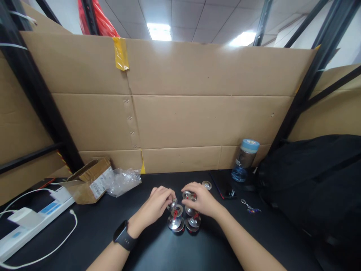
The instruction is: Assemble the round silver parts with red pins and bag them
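Several small, shiny silver domed discs with red cord, which look like finger cymbals, lie in two clusters on the black table. My left hand pinches one finger cymbal at the top of the left cluster. On the other side, my right hand curls its thumb and fingers round another finger cymbal, just above the right cluster. A single finger cymbal lies apart, behind my right hand. My fingers partly cover the held pieces.
A white power strip with a loose cable, an open cardboard box and clear plastic wrap are at left. To the right are a phone, a keychain, a water bottle and a black backpack. Cardboard panels close off the back.
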A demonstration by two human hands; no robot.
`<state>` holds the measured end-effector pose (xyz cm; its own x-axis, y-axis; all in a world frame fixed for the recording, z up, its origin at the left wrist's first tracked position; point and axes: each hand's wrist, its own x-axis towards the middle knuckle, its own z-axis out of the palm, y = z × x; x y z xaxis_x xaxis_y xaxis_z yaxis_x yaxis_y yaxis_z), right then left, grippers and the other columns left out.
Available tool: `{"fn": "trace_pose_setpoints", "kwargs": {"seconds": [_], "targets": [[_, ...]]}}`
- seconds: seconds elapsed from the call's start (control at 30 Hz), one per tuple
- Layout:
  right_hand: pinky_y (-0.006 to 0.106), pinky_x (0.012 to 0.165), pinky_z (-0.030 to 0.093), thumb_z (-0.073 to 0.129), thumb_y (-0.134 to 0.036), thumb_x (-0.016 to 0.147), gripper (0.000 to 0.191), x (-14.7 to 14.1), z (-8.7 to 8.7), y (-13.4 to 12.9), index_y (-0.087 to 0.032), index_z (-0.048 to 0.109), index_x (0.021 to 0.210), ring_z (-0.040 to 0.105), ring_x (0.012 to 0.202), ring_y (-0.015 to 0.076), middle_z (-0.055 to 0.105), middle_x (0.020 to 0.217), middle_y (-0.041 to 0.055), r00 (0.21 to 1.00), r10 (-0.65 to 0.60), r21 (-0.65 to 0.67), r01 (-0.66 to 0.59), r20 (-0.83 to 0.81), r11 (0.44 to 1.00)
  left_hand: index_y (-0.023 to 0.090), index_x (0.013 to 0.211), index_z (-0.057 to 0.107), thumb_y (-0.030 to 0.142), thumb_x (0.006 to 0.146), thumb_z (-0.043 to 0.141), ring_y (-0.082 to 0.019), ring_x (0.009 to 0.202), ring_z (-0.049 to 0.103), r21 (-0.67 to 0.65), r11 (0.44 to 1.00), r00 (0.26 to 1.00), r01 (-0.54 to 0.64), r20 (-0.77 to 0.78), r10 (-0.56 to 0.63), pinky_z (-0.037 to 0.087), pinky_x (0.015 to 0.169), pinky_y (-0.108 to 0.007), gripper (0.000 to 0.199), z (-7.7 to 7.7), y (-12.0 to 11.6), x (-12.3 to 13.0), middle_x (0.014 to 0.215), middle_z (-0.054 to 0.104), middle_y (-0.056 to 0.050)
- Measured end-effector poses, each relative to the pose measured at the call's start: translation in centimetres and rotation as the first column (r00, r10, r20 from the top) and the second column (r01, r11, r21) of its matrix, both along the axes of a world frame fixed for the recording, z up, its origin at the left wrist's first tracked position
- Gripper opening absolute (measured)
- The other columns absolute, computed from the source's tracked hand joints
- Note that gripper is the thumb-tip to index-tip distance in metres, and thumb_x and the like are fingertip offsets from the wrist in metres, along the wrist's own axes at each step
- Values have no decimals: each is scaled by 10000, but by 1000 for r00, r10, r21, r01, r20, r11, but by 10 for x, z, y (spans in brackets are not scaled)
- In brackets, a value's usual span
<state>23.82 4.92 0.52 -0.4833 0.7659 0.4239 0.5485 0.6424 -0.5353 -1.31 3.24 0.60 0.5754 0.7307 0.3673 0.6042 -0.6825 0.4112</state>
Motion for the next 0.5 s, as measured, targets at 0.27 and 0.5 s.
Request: {"fn": "trace_pose_setpoints", "kwargs": {"seconds": [0.27, 0.5], "targets": [[280, 875, 513, 882, -263, 717, 181, -27, -13, -12, -234, 778, 862, 725, 935, 202, 781, 1041, 27, 968, 69, -72, -89, -243, 993, 240, 1036, 569, 188, 1033, 457, -182, 961, 564, 70, 997, 999, 44, 14, -45, 359, 846, -332, 124, 6, -8, 11, 1037, 671, -9], [245, 719, 497, 933, -318, 628, 371, -24, -6, -17, -248, 789, 962, 691, 771, 175, 771, 886, -5, 978, 116, -92, -134, -171, 987, 231, 1028, 579, 182, 1040, 438, -173, 945, 572, 88, 995, 998, 54, 9, -55, 350, 835, -338, 149, 10, -13, 14, 992, 671, -7]]}}
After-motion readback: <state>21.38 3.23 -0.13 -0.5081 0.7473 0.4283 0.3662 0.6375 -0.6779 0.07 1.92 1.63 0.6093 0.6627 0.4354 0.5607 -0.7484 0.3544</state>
